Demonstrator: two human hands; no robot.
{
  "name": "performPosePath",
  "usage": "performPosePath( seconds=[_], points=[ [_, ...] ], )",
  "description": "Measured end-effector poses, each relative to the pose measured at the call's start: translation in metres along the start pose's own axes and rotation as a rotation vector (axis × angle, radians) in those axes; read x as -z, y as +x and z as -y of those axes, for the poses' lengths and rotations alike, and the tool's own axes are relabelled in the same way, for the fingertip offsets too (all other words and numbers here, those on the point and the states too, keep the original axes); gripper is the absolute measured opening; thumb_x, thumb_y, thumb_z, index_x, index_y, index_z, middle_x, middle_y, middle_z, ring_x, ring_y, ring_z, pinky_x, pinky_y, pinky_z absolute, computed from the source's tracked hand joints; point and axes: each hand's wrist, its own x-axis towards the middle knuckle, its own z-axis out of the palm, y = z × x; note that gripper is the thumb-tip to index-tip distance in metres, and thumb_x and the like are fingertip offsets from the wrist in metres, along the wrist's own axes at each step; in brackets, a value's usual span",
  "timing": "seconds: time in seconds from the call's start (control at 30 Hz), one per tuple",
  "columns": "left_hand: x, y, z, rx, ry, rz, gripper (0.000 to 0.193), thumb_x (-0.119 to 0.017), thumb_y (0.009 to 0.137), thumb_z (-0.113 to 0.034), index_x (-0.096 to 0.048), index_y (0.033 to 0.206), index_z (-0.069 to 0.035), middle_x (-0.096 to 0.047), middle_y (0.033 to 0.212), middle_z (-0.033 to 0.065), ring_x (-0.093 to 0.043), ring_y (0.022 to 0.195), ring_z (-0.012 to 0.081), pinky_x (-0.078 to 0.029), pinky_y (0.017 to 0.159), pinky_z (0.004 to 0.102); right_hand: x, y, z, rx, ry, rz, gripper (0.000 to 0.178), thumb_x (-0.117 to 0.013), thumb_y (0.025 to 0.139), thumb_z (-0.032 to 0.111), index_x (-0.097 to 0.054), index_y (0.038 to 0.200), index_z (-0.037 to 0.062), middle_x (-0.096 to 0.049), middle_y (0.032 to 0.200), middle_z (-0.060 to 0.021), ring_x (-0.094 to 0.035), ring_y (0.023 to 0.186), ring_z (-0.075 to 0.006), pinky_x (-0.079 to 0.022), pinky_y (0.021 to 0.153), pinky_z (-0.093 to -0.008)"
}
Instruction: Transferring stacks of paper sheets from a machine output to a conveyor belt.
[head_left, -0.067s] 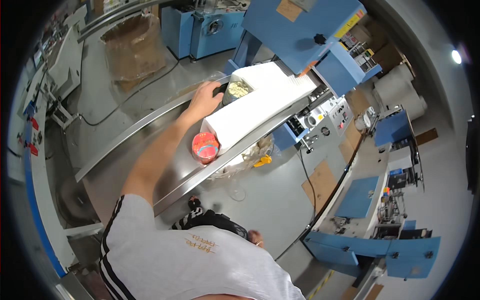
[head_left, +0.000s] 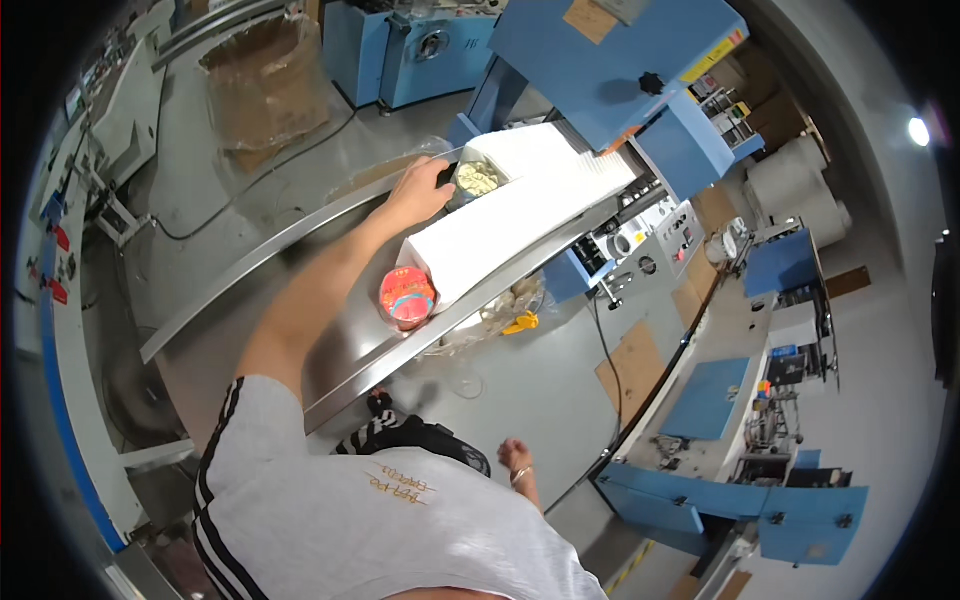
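Observation:
My left hand [head_left: 418, 192] reaches over the metal trough, thumb and fingers apart, beside a tub [head_left: 478, 180] with pale yellow contents. Whether the fingertips touch the tub, I cannot tell. A long row of white stacked sheets [head_left: 510, 215] lies along the trough [head_left: 345, 345], its far end by the blue machine. Against its near end rests a red round tub [head_left: 407, 295] with a blue-patterned top. My right hand [head_left: 516, 457] hangs low at my right side above the floor, fingers curled, with nothing visible in it.
A blue machine [head_left: 610, 60] stands over the trough's far end, a control panel [head_left: 675, 235] beside it. Below the trough's right edge is a clear plastic bag with a yellow item [head_left: 522, 322]. A lined carton [head_left: 265, 95] stands far left. A cable [head_left: 608, 370] crosses the floor.
My right hand has swung outward and up from beside my leg, so more of its wrist shows. My left hand has shifted slightly toward the tub with pale contents.

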Motion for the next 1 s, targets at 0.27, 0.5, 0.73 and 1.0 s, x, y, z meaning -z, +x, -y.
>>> performPosePath(
  seconds=[0.27, 0.5, 0.73, 1.0],
  points=[
    [-0.076, 0.063, 0.033, 0.153, 0.142, 0.312, 0.059, -0.068, 0.075, -0.033, -0.054, 0.115, 0.008, -0.054, 0.117, 0.0281, -0.049, 0.115, 0.0400, -0.040, 0.098, 0.0425, -0.132, -0.015, 0.361, 0.969, -0.311, -0.170, 0.018, -0.057, 0.094, 0.017, -0.062, 0.103, 0.0016, -0.061, 0.086, -0.0037, -0.053, 0.073, -0.0088, -0.045, 0.065, -0.0219],
    [-0.092, 0.089, 0.001, 0.433, 0.214, 0.451, 0.082, -0.071, 0.073, -0.045, -0.043, 0.132, 0.005, -0.040, 0.140, 0.0207, -0.037, 0.130, 0.0381, -0.037, 0.103, 0.0493, -0.267, 0.044, 0.511, 1.629, -1.015, -0.043, 0.018, -0.064, 0.083, 0.014, -0.070, 0.100, 0.0124, -0.060, 0.115, -0.0168, -0.051, 0.110, -0.0350, -0.041, 0.094, -0.0433],
    [-0.095, 0.096, -0.007, 0.504, 0.206, 0.484, 0.078, -0.071, 0.068, -0.040, -0.049, 0.127, 0.005, -0.043, 0.137, 0.0224, -0.040, 0.129, 0.0362, -0.037, 0.103, 0.0485, -0.299, 0.135, 0.550, 1.544, -1.500, 0.051, 0.021, -0.069, 0.076, 0.017, -0.074, 0.095, 0.0253, -0.057, 0.124, -0.0124, -0.047, 0.119, -0.0358, -0.041, 0.095, -0.0481],
    [-0.079, 0.087, -0.001, 0.464, 0.257, 0.413, 0.080, -0.072, 0.062, -0.039, -0.048, 0.124, 0.004, -0.050, 0.126, 0.0252, -0.048, 0.120, 0.0381, -0.041, 0.100, 0.0417, -0.297, 0.138, 0.574, 1.481, -1.482, 0.246, 0.031, -0.066, 0.079, 0.012, -0.067, 0.110, 0.0183, -0.054, 0.127, -0.0130, -0.045, 0.122, -0.0303, -0.037, 0.100, -0.0416]
  ],
)
